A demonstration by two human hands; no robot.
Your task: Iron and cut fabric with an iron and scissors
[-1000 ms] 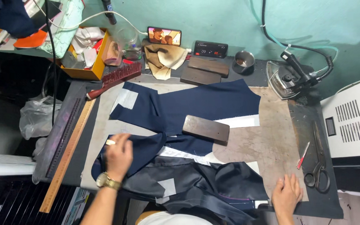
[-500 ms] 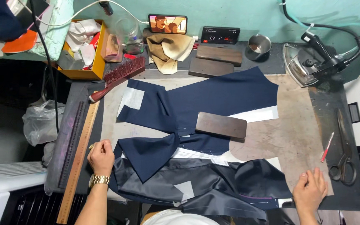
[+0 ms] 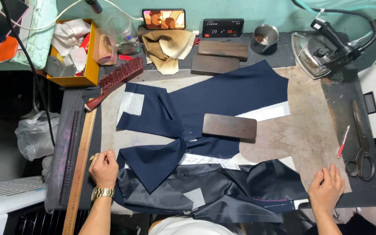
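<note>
Fingers of the left hand (image 3: 104, 167) are curling into a loose fist at the near left edge of the navy cloth (image 3: 223, 98), knuckles touching the dark lining (image 3: 175, 191) beside the wooden ruler (image 3: 80, 165); whether anything is being pinched inside the fist cannot be told. A second ago this hand was lying further in on the fabric, and it has been drawing back towards the ruler since. The right hand (image 3: 326, 189) is lying with fingers spread and flat on the brown pressing mat (image 3: 305, 135), just beside the right end of the lining, holding nothing; it has been staying at that near right corner throughout.

The cloth itself is lying spread across the middle of the table, between the two hands and beyond them, with a dark wooden block (image 3: 229, 126) weighing on its centre. Scissors (image 3: 361, 148) and a red-handled tool (image 3: 342, 142) are resting right of the mat, well beyond the right hand. An iron (image 3: 327, 50) is sitting at the far right, a brush (image 3: 116, 80) at the far left.
</note>
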